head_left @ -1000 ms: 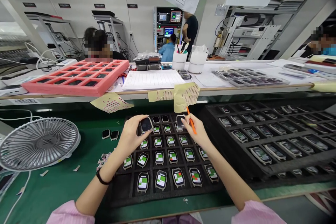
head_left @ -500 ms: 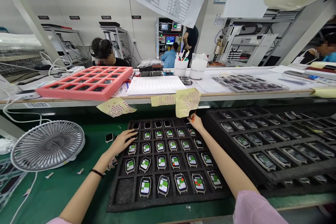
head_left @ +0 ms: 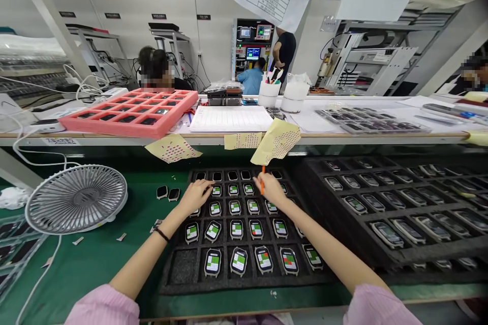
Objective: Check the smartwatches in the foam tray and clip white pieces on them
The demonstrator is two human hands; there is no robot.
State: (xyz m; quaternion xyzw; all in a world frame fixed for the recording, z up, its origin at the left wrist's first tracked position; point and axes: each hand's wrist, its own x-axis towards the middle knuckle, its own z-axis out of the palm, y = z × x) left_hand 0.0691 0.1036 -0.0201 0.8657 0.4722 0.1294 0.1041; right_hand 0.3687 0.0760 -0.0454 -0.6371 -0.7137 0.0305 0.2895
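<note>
A black foam tray [head_left: 182, 267] holds rows of square watch faces, many lit green and white, some with red patches. My left hand [head_left: 195, 196] is over the tray's upper left, fingers spread, fingertips beside a lit watch [head_left: 216, 190]. What lies under its palm is hidden. My right hand [head_left: 271, 188] is closed around an orange pen-like stick [head_left: 263, 181] above the tray's upper right. Two dark watch faces [head_left: 162, 192] lie on the green mat left of the tray. The front left compartment has no watch in it.
A grey fan [head_left: 78, 198] stands at the left. A second black tray [head_left: 366, 213] of watches is on the right. Above, a shelf carries a pink foam tray [head_left: 129, 131], a paper form [head_left: 231, 119] and white cups [head_left: 269, 94]. People sit and stand beyond.
My left hand has moved right over the tray. My right hand has come left and nearer with the orange stick. A second dark watch now lies on the mat beside the first.
</note>
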